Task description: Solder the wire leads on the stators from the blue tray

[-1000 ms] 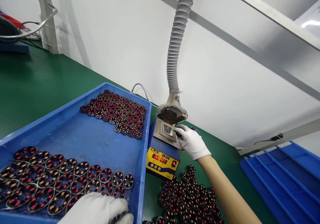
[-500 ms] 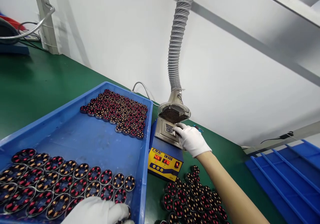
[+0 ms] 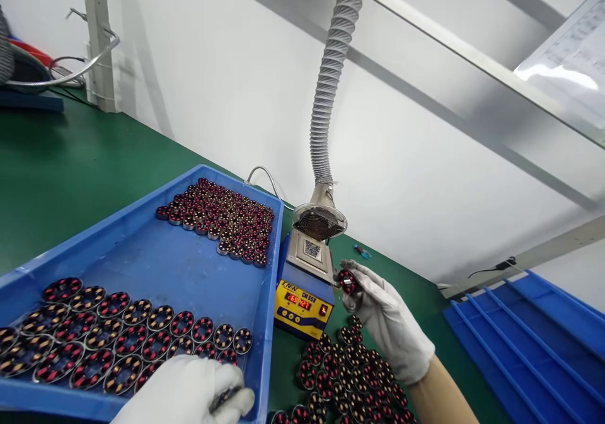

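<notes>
My right hand (image 3: 392,326), in a white glove, pinches a ring-shaped motor stator (image 3: 347,281) with red windings, just right of a blue and yellow solder pot (image 3: 302,307). A bright spot shows at the stator's middle. My left hand (image 3: 184,392), also gloved, is in the near right corner of a blue tray (image 3: 271,323). Its fingers curl around a dark stator (image 3: 224,400), mostly hidden. Rows of stators (image 3: 130,339) with red or copper windings stand in the tray's near part. Loose stators (image 3: 350,373) are heaped below my right hand.
A fume hood (image 3: 319,221) on a grey flexible duct (image 3: 326,96) hangs over the solder pot. More stators (image 3: 222,216) fill the tray's far end. Blue ribbed panels (image 3: 529,342) lie at the right. A small blue and red tool (image 3: 362,251) rests behind on the green table (image 3: 118,159).
My right hand has moved from the solder pot's top towards me and to the right, turning so the stator shows. The left hand stays in the tray corner. The view has shifted slightly.
</notes>
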`<state>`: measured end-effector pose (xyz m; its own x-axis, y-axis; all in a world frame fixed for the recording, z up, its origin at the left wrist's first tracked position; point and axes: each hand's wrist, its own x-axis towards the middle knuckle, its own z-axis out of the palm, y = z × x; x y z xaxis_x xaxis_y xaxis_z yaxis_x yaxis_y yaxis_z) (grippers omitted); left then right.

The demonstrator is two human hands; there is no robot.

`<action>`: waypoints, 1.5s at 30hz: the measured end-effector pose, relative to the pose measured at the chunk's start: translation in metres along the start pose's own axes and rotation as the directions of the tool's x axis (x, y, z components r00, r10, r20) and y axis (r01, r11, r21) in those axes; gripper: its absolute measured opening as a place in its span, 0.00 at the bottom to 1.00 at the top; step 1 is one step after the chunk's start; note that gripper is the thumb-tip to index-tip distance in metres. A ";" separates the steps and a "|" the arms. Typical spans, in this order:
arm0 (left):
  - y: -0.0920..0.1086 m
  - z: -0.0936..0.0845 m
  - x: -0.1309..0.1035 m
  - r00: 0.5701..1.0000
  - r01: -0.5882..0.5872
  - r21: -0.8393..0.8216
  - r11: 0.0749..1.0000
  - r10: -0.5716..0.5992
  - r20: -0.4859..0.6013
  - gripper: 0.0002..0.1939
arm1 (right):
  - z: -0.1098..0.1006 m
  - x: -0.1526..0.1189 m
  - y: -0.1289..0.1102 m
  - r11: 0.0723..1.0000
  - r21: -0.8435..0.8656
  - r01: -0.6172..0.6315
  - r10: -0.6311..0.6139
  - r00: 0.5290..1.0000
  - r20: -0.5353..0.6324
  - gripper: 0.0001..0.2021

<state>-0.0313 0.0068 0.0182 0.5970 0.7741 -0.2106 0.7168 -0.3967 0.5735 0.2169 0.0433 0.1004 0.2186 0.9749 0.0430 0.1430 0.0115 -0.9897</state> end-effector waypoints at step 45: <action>-0.019 0.019 0.019 0.988 -0.134 0.118 0.984 0.141 -0.056 0.10 | 0.227 0.062 0.066 0.648 -0.658 0.383 -0.156 0.913 0.377 0.17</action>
<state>-0.0272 0.0196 -0.0120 0.6708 0.7370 -0.0830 0.6681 -0.5519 0.4990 0.0210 0.1549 0.0072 -0.1865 0.9721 0.1422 0.8119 0.2340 -0.5349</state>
